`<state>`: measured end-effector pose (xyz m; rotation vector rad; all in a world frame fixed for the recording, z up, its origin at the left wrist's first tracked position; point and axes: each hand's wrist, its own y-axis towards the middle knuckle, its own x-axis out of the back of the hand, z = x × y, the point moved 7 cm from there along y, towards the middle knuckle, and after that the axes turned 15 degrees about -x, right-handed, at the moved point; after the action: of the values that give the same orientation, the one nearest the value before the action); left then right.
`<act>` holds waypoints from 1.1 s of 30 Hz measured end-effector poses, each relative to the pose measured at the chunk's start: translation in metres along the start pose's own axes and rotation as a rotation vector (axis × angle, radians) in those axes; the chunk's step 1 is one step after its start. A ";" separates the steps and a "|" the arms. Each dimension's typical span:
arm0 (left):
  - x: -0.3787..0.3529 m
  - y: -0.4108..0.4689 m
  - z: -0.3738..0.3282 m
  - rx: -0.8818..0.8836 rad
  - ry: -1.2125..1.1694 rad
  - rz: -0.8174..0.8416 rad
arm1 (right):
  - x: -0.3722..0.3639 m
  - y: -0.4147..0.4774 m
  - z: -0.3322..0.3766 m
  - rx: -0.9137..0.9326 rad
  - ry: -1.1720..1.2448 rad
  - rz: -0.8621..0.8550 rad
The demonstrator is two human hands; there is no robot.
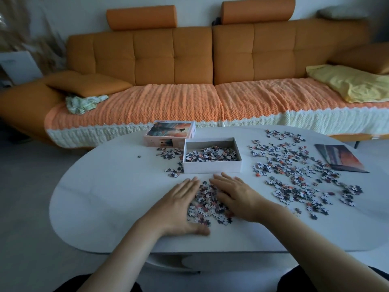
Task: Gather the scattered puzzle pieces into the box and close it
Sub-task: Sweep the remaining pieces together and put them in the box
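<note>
White oval table [105,207] with open box [211,167], its lid [170,131], scattered puzzle pieces [294,170] and a picture sheet [339,157].

Legible markings: none.
The box lid [170,131] carries a printed picture, and any lettering on it is too small and blurred to read; the picture sheet [341,158] shows no readable characters.
</note>
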<state>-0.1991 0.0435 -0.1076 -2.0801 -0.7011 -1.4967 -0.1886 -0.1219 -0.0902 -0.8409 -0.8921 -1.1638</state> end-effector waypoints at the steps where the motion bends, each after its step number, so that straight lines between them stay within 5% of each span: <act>1: 0.001 0.003 -0.002 -0.001 0.020 -0.016 | -0.006 0.001 0.002 0.019 -0.028 0.033; 11: 0.019 0.040 -0.017 0.012 -0.182 -0.129 | 0.034 0.012 -0.018 -0.121 0.301 -0.054; 16: 0.032 0.032 -0.002 -0.006 -0.159 -0.185 | 0.046 0.008 -0.021 -0.083 0.171 -0.077; 21: 0.027 0.027 0.001 -0.067 -0.023 -0.128 | 0.029 0.000 -0.002 0.013 -0.121 0.077; 33: 0.044 0.045 -0.003 -0.021 -0.225 -0.435 | 0.029 0.017 0.008 0.021 -0.054 -0.052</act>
<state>-0.1600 0.0129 -0.0685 -2.2316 -1.2963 -1.4972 -0.1682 -0.1225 -0.0619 -0.8396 -0.9741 -1.1789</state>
